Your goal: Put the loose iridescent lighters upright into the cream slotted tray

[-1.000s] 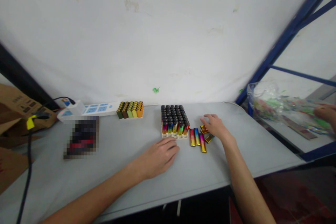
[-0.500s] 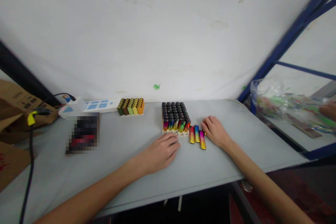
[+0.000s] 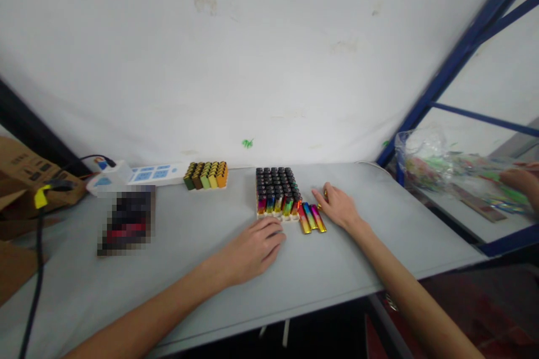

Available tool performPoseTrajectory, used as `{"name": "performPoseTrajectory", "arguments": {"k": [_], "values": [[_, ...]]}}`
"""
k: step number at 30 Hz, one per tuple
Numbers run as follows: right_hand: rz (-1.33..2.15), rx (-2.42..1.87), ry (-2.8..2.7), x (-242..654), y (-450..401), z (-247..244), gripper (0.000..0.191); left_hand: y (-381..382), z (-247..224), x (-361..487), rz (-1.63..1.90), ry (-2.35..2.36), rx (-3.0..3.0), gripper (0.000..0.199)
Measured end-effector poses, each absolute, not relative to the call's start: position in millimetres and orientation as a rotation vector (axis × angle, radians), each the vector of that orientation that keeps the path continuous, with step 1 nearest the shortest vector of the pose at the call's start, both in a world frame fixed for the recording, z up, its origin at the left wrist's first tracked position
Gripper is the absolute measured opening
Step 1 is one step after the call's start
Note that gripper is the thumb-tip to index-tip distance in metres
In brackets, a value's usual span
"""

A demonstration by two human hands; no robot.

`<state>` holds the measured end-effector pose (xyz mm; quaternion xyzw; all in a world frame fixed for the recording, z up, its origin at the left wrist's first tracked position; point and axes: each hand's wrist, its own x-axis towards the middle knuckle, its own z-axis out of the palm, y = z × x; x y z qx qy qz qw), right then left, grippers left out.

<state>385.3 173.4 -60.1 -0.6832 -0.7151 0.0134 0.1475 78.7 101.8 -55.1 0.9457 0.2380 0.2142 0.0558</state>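
Observation:
A white tray [image 3: 278,217] stands near the middle of the table, with rows of black-topped lighters [image 3: 275,182] upright in it. The front ones show bright rainbow bodies. My left hand [image 3: 263,244] rests palm down at the tray's front edge, its fingers stretched out and holding nothing. Three shiny rainbow-and-gold lighters [image 3: 313,219] lie side by side to the right of the tray; black tops do not show on them. Just beyond, my right hand [image 3: 336,205] has its fingers curled around a gold lighter [image 3: 325,194], mostly hidden.
Another block of gold and green lighters [image 3: 206,175] stands at the back left beside a white power strip [image 3: 155,174]. A blurred dark item [image 3: 128,221] lies left, near cardboard [image 3: 25,174]. Another person's hand [image 3: 522,179] is beyond the blue frame [image 3: 446,73], near plastic bags [image 3: 425,151].
The three loose lighters have come together into a neat row closer to the tray. My right hand has shifted slightly, and gold now shows between its fingers. My left hand stays put.

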Motion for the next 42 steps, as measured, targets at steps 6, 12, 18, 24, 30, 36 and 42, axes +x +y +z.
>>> {"name": "performPoseTrajectory", "arguments": {"k": [6, 12, 18, 24, 30, 36, 42], "values": [[0.761, -1.556, -1.564, 387.1, 173.9, -30.8, 0.038, 102.9, -57.3, 78.7, 0.682, 0.706, 2.860, 0.017], [1.250, -1.138, -1.814, 365.4, 144.7, 7.2, 0.059, 102.5, -57.2, 78.3, 0.674, 0.706, 2.861, 0.016], [1.119, -1.233, -1.789, 348.0, 130.0, 5.2, 0.060, 101.9, -56.6, 78.6, 0.681, 0.713, 2.846, 0.016], [0.779, -1.048, -1.931, 338.8, 125.6, 3.6, 0.023, 101.1, -57.4, 78.1, 0.697, 0.701, 2.842, 0.017], [0.765, -1.033, -1.885, 328.3, 128.0, -3.4, 0.026, 102.0, -57.0, 79.7, 0.721, 0.699, 2.839, 0.017], [0.827, -1.084, -1.758, 315.3, 131.0, -12.2, 0.050, 103.5, -58.1, 81.0, 0.700, 0.708, 2.832, 0.017], [0.840, -1.056, -1.761, 302.8, 132.6, -15.6, 0.043, 103.1, -58.5, 81.9, 0.719, 0.706, 2.842, 0.017]]}}
